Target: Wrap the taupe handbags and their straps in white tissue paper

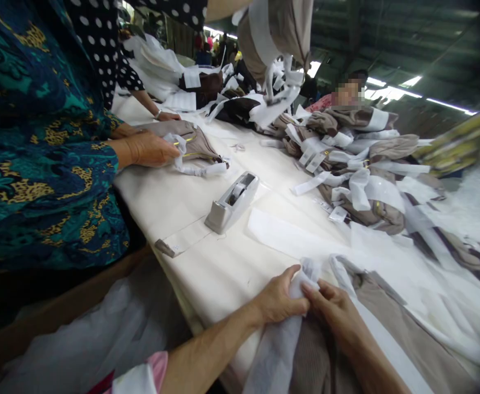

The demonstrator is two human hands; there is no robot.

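Observation:
My left hand (280,298) and my right hand (333,312) meet at the near edge of the white table (191,202), both pinching a strip of thin white paper (305,276) that wraps a folded taupe garment (391,323). The left thumb and fingers close on the strip's top. Right beside them, the right fingers press on the same strip. More white paper (275,350) hangs down below my hands over the brown cloth.
A grey tape dispenser (232,201) stands mid-table. A co-worker in a teal patterned top (39,142) holds a taupe garment (194,145) at left. A large heap of paper-wrapped garments (367,164) fills the right side. Another person sits behind the heap.

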